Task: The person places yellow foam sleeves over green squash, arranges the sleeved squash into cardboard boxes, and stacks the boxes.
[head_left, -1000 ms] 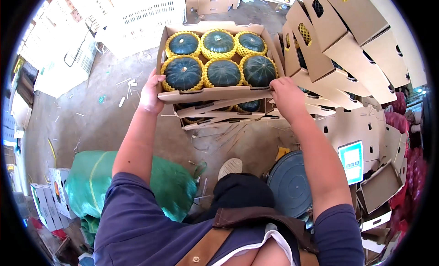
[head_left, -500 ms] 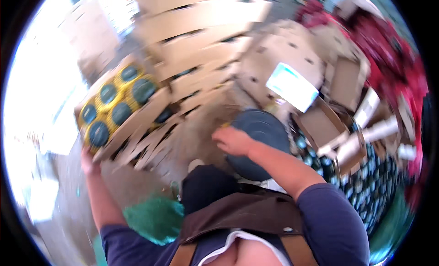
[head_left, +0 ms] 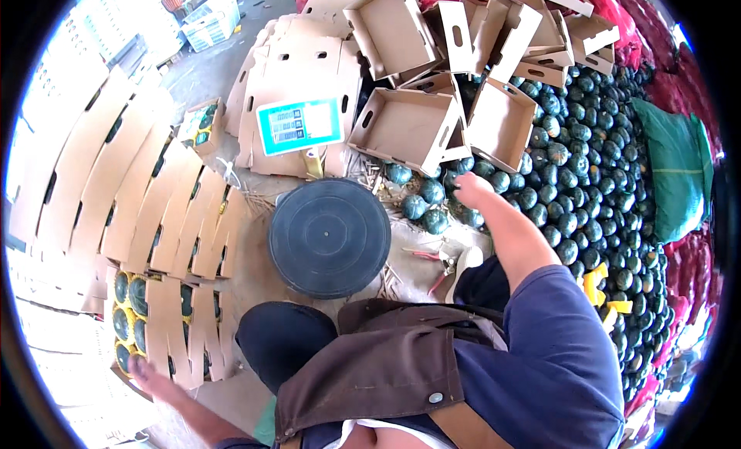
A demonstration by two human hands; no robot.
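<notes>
Low on the left, my left hand (head_left: pixel 153 377) is open with its fingers stretched out, beside the near end of a stack of cardboard boxes. The top box (head_left: pixel 164 318) there holds dark green squashes (head_left: pixel 123 323) in yellow netting. My right hand (head_left: pixel 472 191) reaches out over loose dark green squashes (head_left: pixel 434 221) at the edge of a large pile. Its fingers are loosely bent and apart, and I see nothing held in them. Whether they touch a squash under them is hard to make out.
A round dark platform (head_left: pixel 329 237) stands before me, with a lit scale display (head_left: pixel 301 126) behind it. Tall stacked boxes (head_left: pixel 127 194) rise at left. Emptied cardboard trays (head_left: pixel 405 125) lie on the squash pile (head_left: pixel 587 156). Red-handled pruners (head_left: pixel 438 258) lie near my shoe.
My view has swung right, so the boxes sit farther left. My right hand has gone from over the platform to the loose squashes. My left hand was at the box's edge and stays near it.
</notes>
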